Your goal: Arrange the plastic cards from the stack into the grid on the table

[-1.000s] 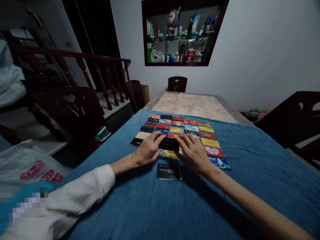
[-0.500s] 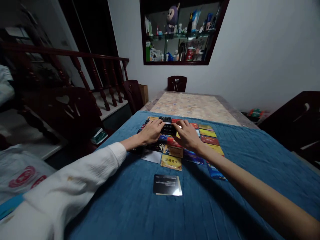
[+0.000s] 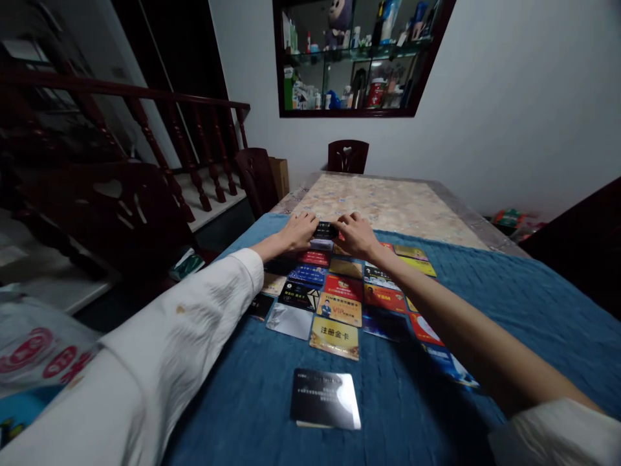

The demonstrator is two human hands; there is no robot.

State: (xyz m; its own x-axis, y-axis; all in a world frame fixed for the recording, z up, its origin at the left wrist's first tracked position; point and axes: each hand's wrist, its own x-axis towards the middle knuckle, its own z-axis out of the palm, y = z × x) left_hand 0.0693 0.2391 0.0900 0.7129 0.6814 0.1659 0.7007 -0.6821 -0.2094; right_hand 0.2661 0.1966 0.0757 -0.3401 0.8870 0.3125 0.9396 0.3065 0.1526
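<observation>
At the card grid's (image 3: 334, 294) 12 o'clock edge, the left hand (image 3: 299, 232) pinches the black card's (image 3: 325, 230) 9 o'clock end. The right hand (image 3: 356, 234) pinches its 3 o'clock end. A card stack (image 3: 326, 399) lies at the blue-clothed bench's (image 3: 509, 291) 6 o'clock.

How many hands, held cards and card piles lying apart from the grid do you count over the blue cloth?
Hands: 2, the left hand and the right hand
Held black card, pinched between both hands: 1
Black card pile apart from the grid: 1
Total: 4
</observation>
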